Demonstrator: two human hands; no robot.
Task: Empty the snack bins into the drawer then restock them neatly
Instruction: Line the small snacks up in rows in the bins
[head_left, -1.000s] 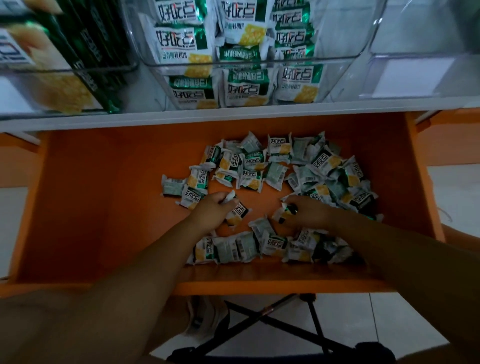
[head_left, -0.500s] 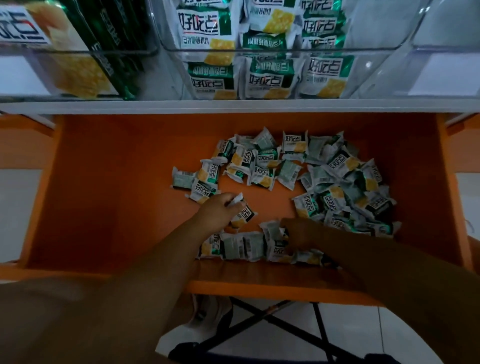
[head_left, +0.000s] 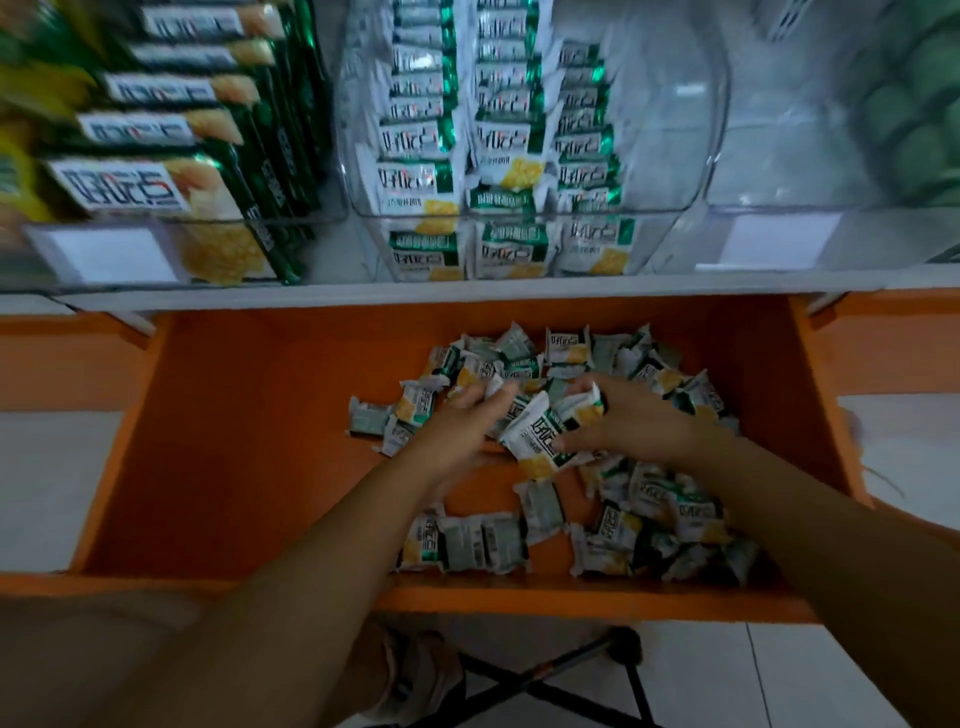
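Orange drawer (head_left: 260, 441) strewn with loose snack packets (head_left: 649, 509), both my grips in the pile.
My right grip (head_left: 628, 421) curls round a few snack packets, thumb pinching the front one; my left grip (head_left: 457, 426) meets the same bunch, too blurred to tell if it clasps any. I judge the slick wrappers could slip out on the lift and scatter, or land crooked in the clear bin (head_left: 680, 156) above, spoiling its upright rows. Each packet is small, white and green, with a yellow biscuit picture.
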